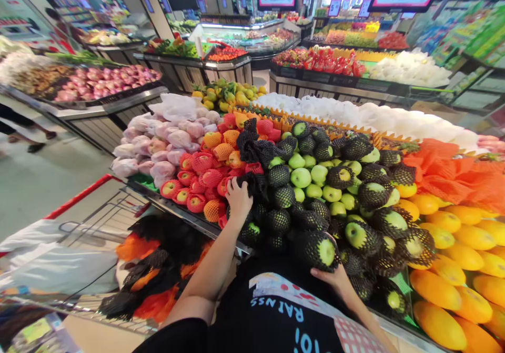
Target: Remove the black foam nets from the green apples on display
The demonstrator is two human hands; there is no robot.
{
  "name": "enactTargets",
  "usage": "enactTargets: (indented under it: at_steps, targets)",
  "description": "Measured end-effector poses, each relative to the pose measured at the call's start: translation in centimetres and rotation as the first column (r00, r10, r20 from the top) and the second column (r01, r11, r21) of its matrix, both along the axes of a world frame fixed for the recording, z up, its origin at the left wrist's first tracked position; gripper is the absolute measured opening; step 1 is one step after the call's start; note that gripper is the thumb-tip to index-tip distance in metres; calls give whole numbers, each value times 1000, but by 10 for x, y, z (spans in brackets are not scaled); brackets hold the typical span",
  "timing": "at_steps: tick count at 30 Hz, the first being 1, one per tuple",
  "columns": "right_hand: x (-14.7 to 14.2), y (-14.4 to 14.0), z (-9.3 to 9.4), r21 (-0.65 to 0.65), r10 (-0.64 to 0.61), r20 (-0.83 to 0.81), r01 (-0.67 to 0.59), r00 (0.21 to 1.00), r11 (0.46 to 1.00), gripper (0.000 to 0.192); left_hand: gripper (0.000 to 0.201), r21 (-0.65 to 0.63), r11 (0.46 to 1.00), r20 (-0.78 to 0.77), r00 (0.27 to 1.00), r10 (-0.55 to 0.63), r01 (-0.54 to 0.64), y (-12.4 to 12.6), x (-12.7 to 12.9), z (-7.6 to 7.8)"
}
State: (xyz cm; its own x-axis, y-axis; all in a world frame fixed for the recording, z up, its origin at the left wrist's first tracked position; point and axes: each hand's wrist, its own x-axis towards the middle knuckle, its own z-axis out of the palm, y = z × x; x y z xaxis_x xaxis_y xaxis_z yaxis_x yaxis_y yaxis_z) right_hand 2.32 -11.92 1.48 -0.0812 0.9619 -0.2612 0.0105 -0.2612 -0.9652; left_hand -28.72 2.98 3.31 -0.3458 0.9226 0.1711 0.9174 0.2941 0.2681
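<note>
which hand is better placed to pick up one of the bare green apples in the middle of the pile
Left, probably. The left hand rests on black netting beside the red apples, nearer the bare green apples. The right hand is already cupped under a netted green apple at the front edge.

The person wears a black top with short sleeves, leaving both forearms bare. Pale blue capital letters run across its front (seen upside down from the head view, only partly readable). A white patch with small red marks and a red-checked piece lie over it.
</note>
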Motion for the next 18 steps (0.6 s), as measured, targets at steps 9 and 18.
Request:
enactTargets:
  at_steps: [9, 18]
  targets:
    - [-48, 87, 40, 630, -97, 388, -187, 917, 754, 79, 79, -126, 992, 42, 999, 8, -3, 5, 4, 7]
    - [-61, 86, 53, 636, -171, 556, -284, 813, 717, 78, 37, 4, 994, 84, 991, 105, -106, 22, 7, 8]
